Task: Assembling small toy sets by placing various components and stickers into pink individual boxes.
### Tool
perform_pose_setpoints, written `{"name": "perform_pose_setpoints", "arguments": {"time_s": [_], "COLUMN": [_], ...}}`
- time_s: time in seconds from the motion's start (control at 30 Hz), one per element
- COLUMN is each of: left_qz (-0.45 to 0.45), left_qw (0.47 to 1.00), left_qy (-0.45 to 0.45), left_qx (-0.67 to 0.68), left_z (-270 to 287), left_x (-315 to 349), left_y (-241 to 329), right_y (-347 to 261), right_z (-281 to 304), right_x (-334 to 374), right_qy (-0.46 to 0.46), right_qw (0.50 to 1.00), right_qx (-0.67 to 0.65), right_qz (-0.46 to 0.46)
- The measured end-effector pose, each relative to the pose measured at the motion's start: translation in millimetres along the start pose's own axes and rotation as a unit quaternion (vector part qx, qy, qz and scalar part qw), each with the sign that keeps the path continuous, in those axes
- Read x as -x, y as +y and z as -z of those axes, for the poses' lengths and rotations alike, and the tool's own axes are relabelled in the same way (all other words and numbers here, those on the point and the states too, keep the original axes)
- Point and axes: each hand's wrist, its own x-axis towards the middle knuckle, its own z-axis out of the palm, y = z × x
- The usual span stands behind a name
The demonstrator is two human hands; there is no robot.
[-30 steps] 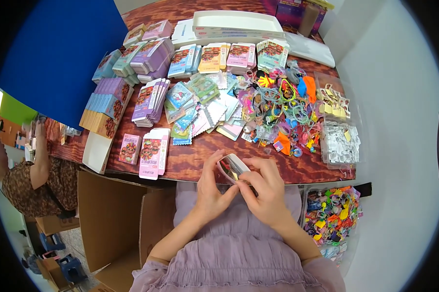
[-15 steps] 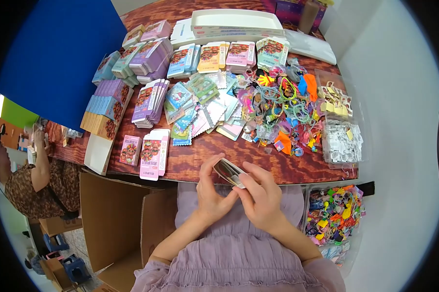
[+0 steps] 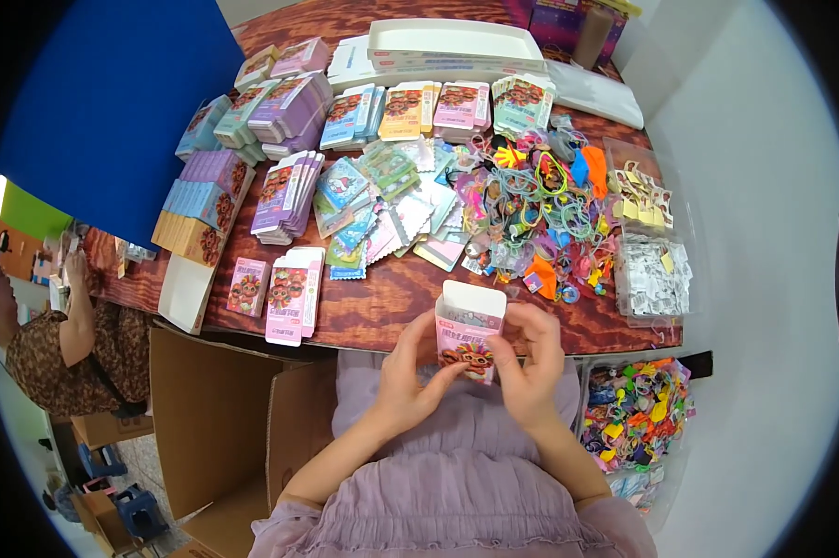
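Upright between my hands is a small pink cardboard box (image 3: pixel 469 339) with a cartoon figure on its front and its white top flap raised. My left hand (image 3: pixel 408 377) grips its left side, thumb across the lower front. On the other side my right hand (image 3: pixel 528 367) holds it, thumb on the front edge. What the box contains cannot be seen. To the left on the table stand a closed pink box (image 3: pixel 248 286) and flat pink cartons (image 3: pixel 294 296). Beyond my hands lie shiny packets (image 3: pixel 396 209) and a heap of colourful trinkets (image 3: pixel 540 200).
Box stacks (image 3: pixel 289 107) and a white tray (image 3: pixel 189 293) of filled boxes occupy the left. Clear trays (image 3: pixel 657 272) of small pieces sit at the right. An open brown carton (image 3: pixel 210 418) is below left; a bin of trinkets (image 3: pixel 635 409) is below right. Another person (image 3: pixel 61 344) sits far left.
The box has turned from lying tilted with its opening toward me to standing upright, printed front facing me and flap up. My right hand has shifted to its right side.
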Motion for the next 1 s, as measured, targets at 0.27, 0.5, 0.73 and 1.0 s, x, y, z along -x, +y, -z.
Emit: {"name": "perform_pose_setpoints", "arguments": {"time_s": [0.27, 0.5, 0.73, 1.0], "left_qz": [0.068, 0.139, 0.08, 0.059], "left_qw": [0.99, 0.97, 0.989, 0.993], "left_qy": [-0.055, -0.128, -0.065, -0.094], "left_qx": [0.11, 0.151, 0.106, -0.028], "left_z": [3.9, 14.8, 8.1, 13.8], "left_x": [4.1, 2.8, 7.1, 7.7], "left_y": [1.1, 5.2, 3.7, 3.1], "right_y": [-6.2, 17.9, 6.3, 7.3], "right_z": [16.8, 18.9, 13.7, 9.7], "right_x": [-5.5, 8.2, -0.2, -2.2], "right_qy": [-0.044, -0.061, -0.044, -0.085], "right_qw": [0.98, 0.994, 0.996, 0.969], "right_qx": [-0.138, -0.028, -0.025, -0.137], "right_qz": [-0.136, -0.088, -0.074, -0.186]}}
